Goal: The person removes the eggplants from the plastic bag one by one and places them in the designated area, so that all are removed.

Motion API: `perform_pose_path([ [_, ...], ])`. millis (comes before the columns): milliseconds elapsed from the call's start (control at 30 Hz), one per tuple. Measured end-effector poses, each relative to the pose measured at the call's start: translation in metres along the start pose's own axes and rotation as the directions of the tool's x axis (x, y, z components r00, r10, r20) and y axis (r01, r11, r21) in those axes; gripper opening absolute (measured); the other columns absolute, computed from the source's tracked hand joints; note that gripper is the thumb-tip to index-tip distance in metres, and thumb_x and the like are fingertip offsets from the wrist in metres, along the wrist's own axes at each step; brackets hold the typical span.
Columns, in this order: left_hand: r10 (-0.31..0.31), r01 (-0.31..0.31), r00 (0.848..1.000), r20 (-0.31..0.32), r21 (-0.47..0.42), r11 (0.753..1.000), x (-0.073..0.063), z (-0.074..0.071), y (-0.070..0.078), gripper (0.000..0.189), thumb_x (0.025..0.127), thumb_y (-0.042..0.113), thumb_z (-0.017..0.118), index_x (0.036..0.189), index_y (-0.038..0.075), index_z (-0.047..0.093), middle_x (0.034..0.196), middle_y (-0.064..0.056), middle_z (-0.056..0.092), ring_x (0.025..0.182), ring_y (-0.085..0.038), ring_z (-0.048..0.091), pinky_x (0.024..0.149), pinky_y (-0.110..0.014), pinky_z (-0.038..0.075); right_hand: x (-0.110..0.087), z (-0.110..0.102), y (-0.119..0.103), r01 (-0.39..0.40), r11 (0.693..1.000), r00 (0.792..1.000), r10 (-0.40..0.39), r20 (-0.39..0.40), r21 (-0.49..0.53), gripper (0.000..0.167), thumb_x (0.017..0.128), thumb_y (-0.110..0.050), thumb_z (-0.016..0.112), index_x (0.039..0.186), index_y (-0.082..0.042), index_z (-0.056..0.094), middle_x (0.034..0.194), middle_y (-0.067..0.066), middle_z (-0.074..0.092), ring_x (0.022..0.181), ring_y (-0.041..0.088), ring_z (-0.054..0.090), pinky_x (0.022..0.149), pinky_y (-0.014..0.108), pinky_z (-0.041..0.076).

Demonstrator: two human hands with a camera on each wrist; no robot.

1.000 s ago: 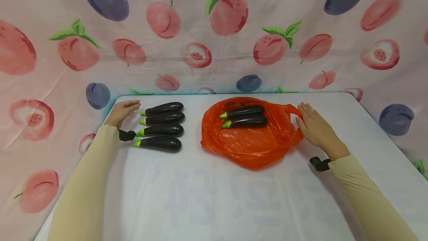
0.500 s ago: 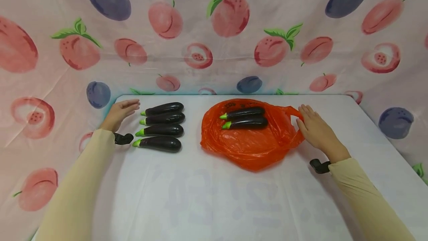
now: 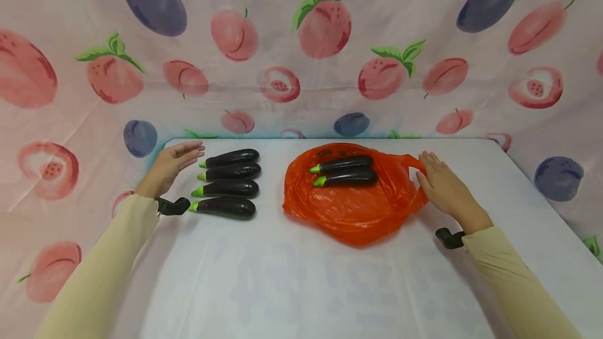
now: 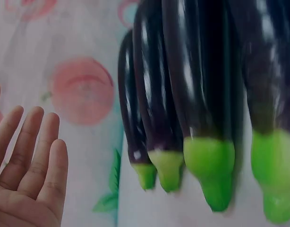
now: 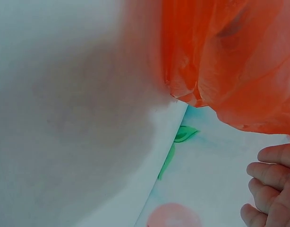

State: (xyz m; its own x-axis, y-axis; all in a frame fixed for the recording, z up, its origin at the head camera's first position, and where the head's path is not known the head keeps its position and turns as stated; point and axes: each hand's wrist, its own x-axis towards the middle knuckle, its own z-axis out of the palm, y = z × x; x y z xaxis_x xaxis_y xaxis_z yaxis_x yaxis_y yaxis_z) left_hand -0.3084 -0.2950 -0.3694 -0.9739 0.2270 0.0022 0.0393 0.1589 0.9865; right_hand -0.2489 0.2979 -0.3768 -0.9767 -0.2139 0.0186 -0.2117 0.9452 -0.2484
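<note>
Several dark purple eggplants [image 3: 235, 171] with green stem ends lie in a row on the left of the white table, stems pointing left. My left hand [image 3: 169, 165] is beside the far ones, fingers extended and nothing in it; the left wrist view shows the palm apart from the eggplants [image 4: 201, 85]. An orange-red plastic bag [image 3: 339, 208] lies spread in the middle, with two eggplants [image 3: 350, 178] on its far part. At the bag's right handle loop, my right hand [image 3: 443, 184] lies with fingers straight, fingertips and thumb right at the plastic.
The white-covered table [image 3: 301, 297] meets a fruit-printed cloth [image 3: 198, 103] at the back and sides. A black wrist device [image 3: 173, 206] on the left arm hangs close to the nearest eggplant's stem.
My left wrist and forearm have moved outward to the left and slightly nearer, the hand staying beside the row. The right hand keeps its place at the bag; the head view has tilted slightly.
</note>
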Motion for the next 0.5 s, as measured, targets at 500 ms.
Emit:
perform_pose_path([
  [500,0.05,-0.06,0.997,0.064,0.163,0.985,-0.011,0.05,0.03,0.052,0.097,0.024,0.053,0.141,0.0,0.04,0.113,0.023,0.06,0.104,0.01,0.057,0.09,-0.009,0.04,-0.001,-0.003,-0.003,-0.01,1.0,1.0,0.01,-0.002,0.01,0.059,0.102,-0.026,0.031,0.144,0.012,0.018,0.15,0.033,0.017,0.141,0.046,0.012,0.113,0.059,0.013],
])
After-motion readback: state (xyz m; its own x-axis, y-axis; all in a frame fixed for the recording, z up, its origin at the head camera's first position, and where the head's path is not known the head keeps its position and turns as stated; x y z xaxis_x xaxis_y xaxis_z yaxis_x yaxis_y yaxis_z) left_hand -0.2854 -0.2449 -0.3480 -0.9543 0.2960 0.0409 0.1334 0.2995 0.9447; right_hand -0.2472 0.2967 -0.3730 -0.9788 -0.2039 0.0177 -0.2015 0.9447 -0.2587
